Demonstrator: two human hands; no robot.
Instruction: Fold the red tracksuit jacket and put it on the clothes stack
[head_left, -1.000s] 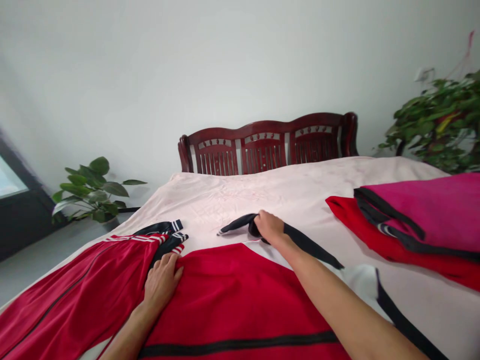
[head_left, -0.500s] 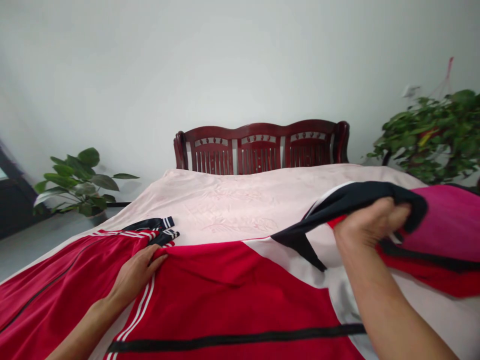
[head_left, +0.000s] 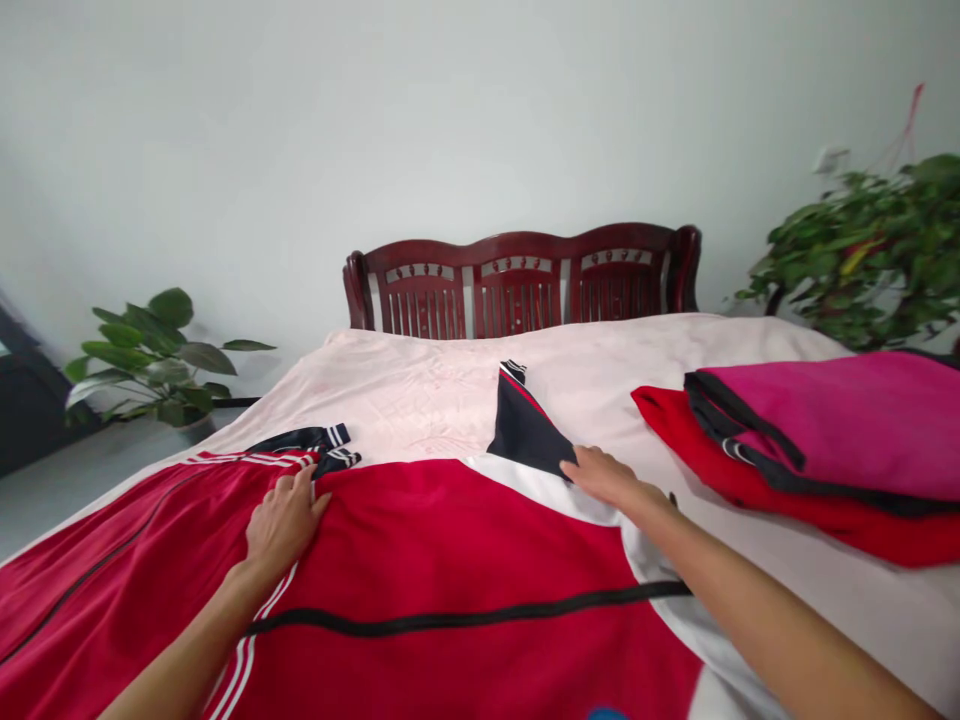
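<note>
The navy sleeve (head_left: 523, 425) slants away leftward from the touching right hand (head_left: 606, 476), nearer than the left hand (head_left: 283, 522); whether either's fingers pinch cloth, I cannot tell.

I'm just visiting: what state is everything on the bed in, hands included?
Middle jacket: spread out, lightly wrinkled.
Dark sleeve: angled towards the headboard.
Left jacket: laid out, rumpled.
Pink garment: folded, atop red clothing.
Sheet: spread, slightly creased.
Left hand: resting on cloth.
Right hand: touching the dark sleeve.
</note>
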